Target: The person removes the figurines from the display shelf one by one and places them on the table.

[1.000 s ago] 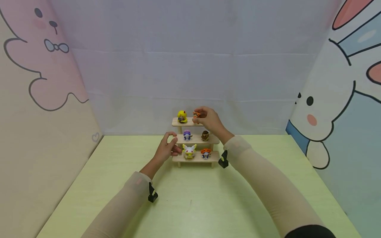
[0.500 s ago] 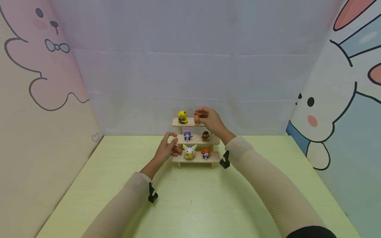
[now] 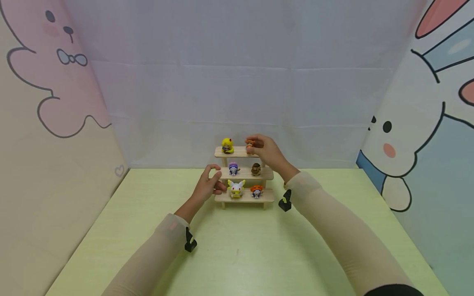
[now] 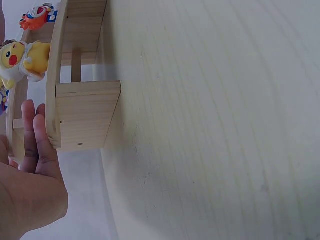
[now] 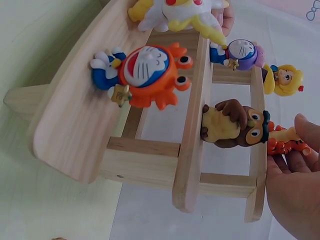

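At the right part of the top tier of a three-tier wooden display stand (image 3: 244, 199), my right hand (image 3: 270, 153) pinches an orange striped tiger figurine (image 5: 285, 142) between thumb and fingers. The hand partly covers the figurine. A yellow-haired figurine (image 3: 227, 146) sits to its left on that tier. My left hand (image 3: 205, 185) is at the stand's left end, its fingers (image 4: 31, 137) extended along the lower tiers and holding no figurine. Close to those fingertips stands a white-and-yellow eared figurine (image 3: 235, 189) on the bottom tier.
The middle tier bears a purple-capped figurine (image 3: 233, 168) and a brown owl figurine (image 5: 235, 123). An orange crab-hooded figurine (image 5: 145, 75) sits at the right of the bottom tier. The stand is near the back edge of a pale table (image 3: 237, 246), before a white backdrop (image 3: 237, 90).
My right hand has moved slightly right along the top tier with the tiger figurine, widening the gap to the yellow-haired one. The left hand has stayed in place.
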A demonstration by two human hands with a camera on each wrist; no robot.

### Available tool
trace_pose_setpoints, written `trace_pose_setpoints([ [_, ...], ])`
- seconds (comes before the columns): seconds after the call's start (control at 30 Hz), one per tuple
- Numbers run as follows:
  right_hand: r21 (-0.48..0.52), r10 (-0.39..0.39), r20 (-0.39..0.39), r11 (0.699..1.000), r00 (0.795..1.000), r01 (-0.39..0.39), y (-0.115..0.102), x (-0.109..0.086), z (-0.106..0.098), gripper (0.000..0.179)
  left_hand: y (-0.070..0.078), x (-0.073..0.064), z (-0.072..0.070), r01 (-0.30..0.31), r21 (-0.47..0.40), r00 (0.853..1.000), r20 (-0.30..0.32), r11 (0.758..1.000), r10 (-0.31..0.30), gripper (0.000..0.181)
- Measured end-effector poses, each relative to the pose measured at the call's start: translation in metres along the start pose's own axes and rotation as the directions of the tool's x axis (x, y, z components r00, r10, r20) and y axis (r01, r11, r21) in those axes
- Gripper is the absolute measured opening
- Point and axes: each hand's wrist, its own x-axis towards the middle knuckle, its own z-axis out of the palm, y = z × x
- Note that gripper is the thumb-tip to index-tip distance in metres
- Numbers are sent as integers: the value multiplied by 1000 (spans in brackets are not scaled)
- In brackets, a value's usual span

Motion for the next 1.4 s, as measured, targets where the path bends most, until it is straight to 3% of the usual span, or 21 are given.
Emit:
trace_pose_setpoints([
  [0.23, 8, -25, 4, 1000, 1000, 25, 7, -4, -10, 45, -2, 2, 1, 21, -2, 1000, -16, 1000, -21, 29],
  [0.5, 25, -35, 9, 999, 999, 35, 11, -8, -21, 46, -28, 17, 0, 1, -2, 999, -51, 1000, -1, 30],
  [0.9, 35, -25, -3, 999, 1000, 25, 17, -18, -40, 47, -31, 18, -2, -1, 1, 999, -47, 1000, 1, 35],
  [1.07, 9, -30, -6, 1000, 1000, 30, 20, -22, -47, 48, -25, 17, -3, 16, -16, 1000, -25, 1000, -17, 34],
  [1.27, -9, -37, -5, 999, 999, 37, 22, -27, -54, 49, -6, 5, -1, 15, -23, 1000, -10, 1000, -15, 32],
  [1.4, -2, -36, -1, 999, 999, 36, 26, -29, -58, 49, -2, 1, 0, 9, -33, 1000, -9, 999, -9, 33],
])
